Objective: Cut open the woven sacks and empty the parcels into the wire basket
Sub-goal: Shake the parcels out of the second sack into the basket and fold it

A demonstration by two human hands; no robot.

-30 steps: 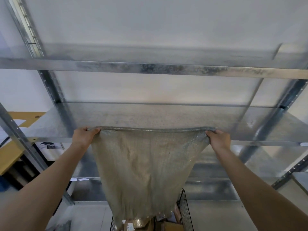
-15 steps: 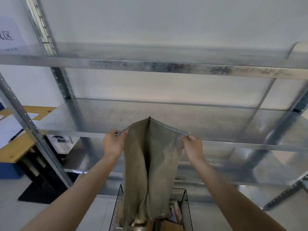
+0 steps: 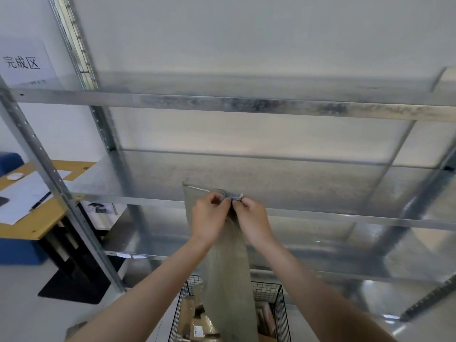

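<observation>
Pinching one sack [image 3: 228,280], left hand [image 3: 209,218], right hand [image 3: 253,222], both grips closed on it, one wire basket [image 3: 279,307]

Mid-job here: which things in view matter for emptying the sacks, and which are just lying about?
Job: grey-green woven sack, pinched at its top edge by left hand and right hand; black wire basket; brown parcels in it.
Lying about: galvanised metal shelving rack; yellow wooden desk; white paper sign.

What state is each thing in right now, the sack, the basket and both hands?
Grey-green woven sack: folded lengthwise, hanging limp over the basket.
Black wire basket: open-topped, holding brown parcels.
Left hand: pinching the sack's top edge.
Right hand: pinching the same edge, beside the left hand.
</observation>
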